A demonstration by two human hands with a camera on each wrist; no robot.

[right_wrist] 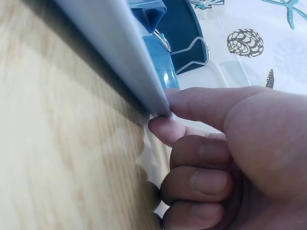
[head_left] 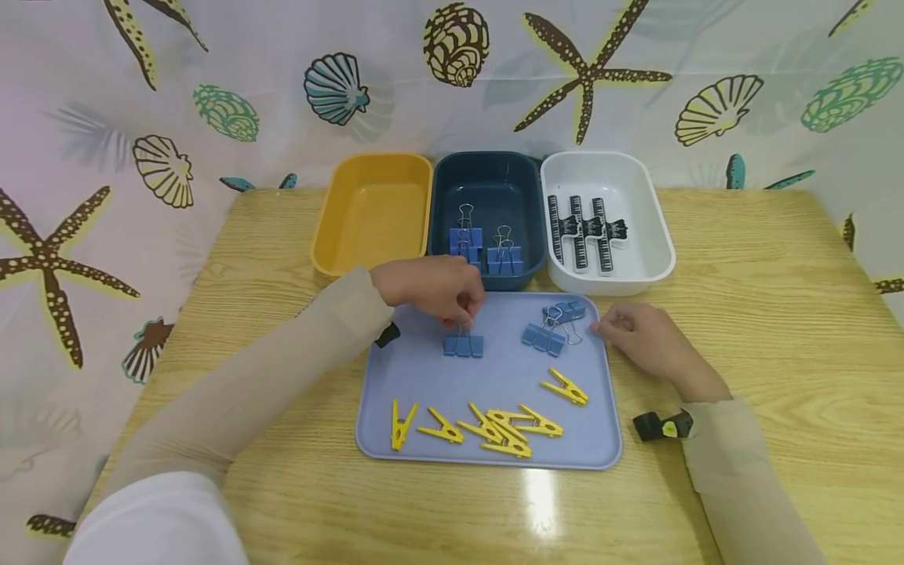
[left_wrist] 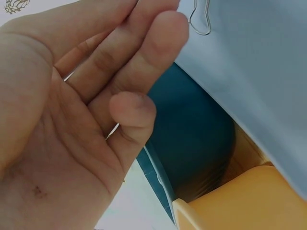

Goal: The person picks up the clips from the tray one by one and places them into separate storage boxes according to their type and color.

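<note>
My left hand (head_left: 432, 289) reaches over the back of the light blue tray (head_left: 424, 384), thumb and fingertips pinching the wire handles of a blue binder clip (head_left: 463, 346). In the left wrist view, a wire handle (left_wrist: 201, 19) shows by the fingertips of that hand (left_wrist: 96, 96). At the tray's right edge, my right hand (head_left: 646, 337) grips the rim between thumb and forefinger; the right wrist view shows the tray rim (right_wrist: 129, 52) between them, other fingers curled. Just left of this hand lie two more blue binder clips (head_left: 542, 339). Yellow clothespins (head_left: 508, 428) lie along the tray's front.
Behind the tray stand a yellow bin (head_left: 332, 227), a dark teal bin (head_left: 487, 169) with several blue binder clips (head_left: 504, 260), and a white bin (head_left: 646, 235) with black-and-white clips (head_left: 579, 235). A patterned cloth (head_left: 395, 47) hangs behind the wooden table (head_left: 741, 259).
</note>
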